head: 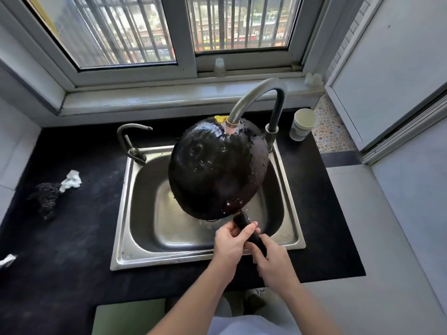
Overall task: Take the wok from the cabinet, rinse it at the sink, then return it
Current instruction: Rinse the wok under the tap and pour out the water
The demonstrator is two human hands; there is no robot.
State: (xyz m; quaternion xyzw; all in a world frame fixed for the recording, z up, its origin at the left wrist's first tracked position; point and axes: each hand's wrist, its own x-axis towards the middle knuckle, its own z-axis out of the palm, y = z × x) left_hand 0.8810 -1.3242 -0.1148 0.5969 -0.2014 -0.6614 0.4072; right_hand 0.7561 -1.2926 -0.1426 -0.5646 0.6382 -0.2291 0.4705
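Black wok (217, 170) (wet) upturned over sink (125, 213).

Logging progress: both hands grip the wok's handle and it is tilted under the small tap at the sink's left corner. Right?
Not quite. The head view shows the wok under the tall curved faucet at the back right of the sink, not the small tap. The left hand and right hand do grip its handle.

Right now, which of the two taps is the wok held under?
The tall grey gooseneck tap at the steel sink's back right: its spout ends over the upturned black wok. The short bent tap at the back left stands clear.
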